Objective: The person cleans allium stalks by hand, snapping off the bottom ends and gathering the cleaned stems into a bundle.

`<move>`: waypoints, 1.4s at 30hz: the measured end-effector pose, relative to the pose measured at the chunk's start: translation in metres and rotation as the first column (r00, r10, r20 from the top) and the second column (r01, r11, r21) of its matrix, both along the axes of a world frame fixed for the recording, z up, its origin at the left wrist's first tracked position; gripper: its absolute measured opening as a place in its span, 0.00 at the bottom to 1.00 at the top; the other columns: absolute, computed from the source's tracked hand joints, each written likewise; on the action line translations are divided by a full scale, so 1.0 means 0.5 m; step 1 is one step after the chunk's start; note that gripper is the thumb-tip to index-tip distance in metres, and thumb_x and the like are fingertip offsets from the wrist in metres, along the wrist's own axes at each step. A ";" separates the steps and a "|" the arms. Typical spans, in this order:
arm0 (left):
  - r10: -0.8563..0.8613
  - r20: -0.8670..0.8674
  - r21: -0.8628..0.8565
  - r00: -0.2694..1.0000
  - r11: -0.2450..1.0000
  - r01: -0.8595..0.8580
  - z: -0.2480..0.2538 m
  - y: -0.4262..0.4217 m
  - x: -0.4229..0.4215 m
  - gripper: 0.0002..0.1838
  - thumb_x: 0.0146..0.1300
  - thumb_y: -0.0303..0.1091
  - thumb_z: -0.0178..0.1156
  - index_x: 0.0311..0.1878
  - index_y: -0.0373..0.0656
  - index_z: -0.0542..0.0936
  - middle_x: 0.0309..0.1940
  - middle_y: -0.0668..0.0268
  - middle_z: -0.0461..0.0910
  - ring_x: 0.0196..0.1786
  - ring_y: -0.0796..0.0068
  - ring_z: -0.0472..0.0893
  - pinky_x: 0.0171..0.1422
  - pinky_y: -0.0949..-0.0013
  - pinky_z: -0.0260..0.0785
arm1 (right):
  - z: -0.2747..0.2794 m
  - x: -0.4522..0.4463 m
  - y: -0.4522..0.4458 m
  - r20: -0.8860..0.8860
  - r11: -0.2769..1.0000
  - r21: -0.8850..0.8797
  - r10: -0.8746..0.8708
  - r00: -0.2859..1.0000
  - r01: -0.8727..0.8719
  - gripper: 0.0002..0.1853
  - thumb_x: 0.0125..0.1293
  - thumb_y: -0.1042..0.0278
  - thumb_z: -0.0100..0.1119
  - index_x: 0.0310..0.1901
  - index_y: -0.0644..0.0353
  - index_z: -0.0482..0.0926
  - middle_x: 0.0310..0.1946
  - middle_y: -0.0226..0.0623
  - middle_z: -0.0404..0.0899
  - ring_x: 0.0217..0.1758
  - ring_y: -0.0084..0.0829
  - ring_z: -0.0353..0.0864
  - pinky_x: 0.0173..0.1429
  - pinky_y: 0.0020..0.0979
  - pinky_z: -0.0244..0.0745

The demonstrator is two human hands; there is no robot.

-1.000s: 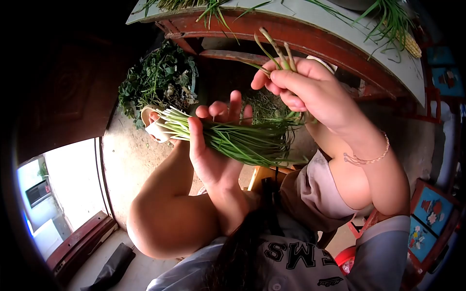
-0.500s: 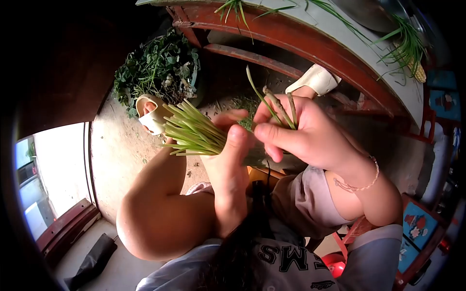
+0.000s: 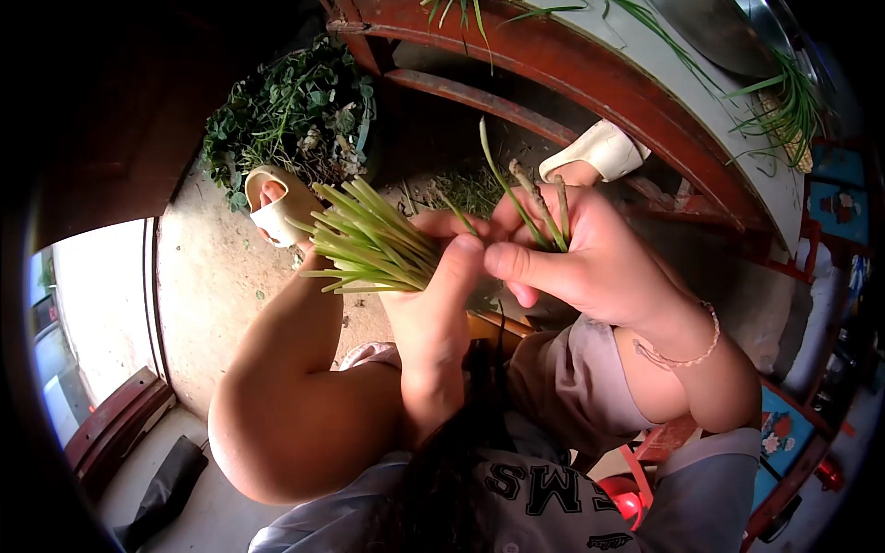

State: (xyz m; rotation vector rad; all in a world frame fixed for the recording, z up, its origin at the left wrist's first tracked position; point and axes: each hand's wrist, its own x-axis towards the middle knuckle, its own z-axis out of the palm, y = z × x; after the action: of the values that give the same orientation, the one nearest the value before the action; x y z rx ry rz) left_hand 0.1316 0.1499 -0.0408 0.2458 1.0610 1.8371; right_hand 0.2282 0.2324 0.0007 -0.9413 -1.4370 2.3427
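A bundle of green stems (image 3: 373,244) lies in my left hand (image 3: 438,295), whose fingers are wrapped round it, the pale cut-looking ends pointing left. Close beside it on the right, my right hand (image 3: 581,263) pinches a few loose stalks (image 3: 539,212) that stand up between thumb and fingers. The thumb tips of both hands are nearly touching, and a thin stalk shows between them. The leafy part of the bundle is mostly hidden behind the hands.
A tub heaped with leafy greens (image 3: 295,129) stands on the floor at upper left. A white-topped table with a red frame (image 3: 590,69) curves across the upper right, bearing a metal bowl (image 3: 714,37) and green leaves (image 3: 793,111). Cream slippers (image 3: 604,152) are below.
My left hand has closed round the bundle and turned, so its ends point up and left. My right hand has come down beside it, still holding stalks.
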 end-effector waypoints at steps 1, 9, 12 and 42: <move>0.016 0.002 -0.023 1.000 1.000 -0.016 0.004 0.001 0.000 0.05 0.48 0.23 0.55 0.30 0.35 0.71 0.27 0.64 0.72 0.28 0.78 0.71 0.36 0.75 0.65 | -0.002 0.000 0.000 0.002 1.000 0.000 0.001 1.000 -0.001 0.04 0.54 0.76 0.53 0.29 0.65 0.69 0.19 0.28 0.69 0.18 0.15 0.65 0.22 0.17 0.60; 0.061 0.094 0.071 0.994 0.995 -0.067 -0.010 0.002 -0.011 0.07 0.50 0.26 0.53 0.33 0.36 0.68 0.20 0.69 0.66 0.16 0.88 0.58 0.28 0.79 0.60 | 0.000 0.011 0.017 0.210 0.995 0.054 0.076 0.975 -0.090 0.13 0.63 0.62 0.40 0.30 0.63 0.70 0.16 0.26 0.69 0.17 0.12 0.61 0.23 0.15 0.57; 0.120 0.086 0.036 0.989 0.992 -0.124 -0.010 0.005 -0.018 0.05 0.52 0.26 0.51 0.32 0.36 0.68 0.17 0.72 0.62 0.14 0.87 0.55 0.27 0.79 0.58 | -0.004 0.028 0.039 0.292 0.985 0.118 0.087 0.952 -0.126 0.15 0.63 0.61 0.38 0.30 0.62 0.70 0.17 0.27 0.70 0.16 0.13 0.61 0.21 0.15 0.58; -0.133 0.045 0.063 0.990 0.989 0.130 0.007 0.038 -0.015 0.08 0.47 0.21 0.58 0.32 0.34 0.72 0.28 0.63 0.75 0.30 0.78 0.75 0.34 0.77 0.69 | 0.011 0.018 0.018 0.184 0.972 0.214 0.054 0.981 -0.094 0.10 0.58 0.68 0.48 0.36 0.66 0.72 0.23 0.24 0.70 0.27 0.12 0.63 0.32 0.17 0.61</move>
State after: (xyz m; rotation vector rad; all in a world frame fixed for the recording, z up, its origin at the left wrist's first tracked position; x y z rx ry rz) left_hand 0.1239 0.1689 -0.0371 0.2985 0.9348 1.7494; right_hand 0.2371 0.2415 0.0062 -1.0705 -1.7886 2.1340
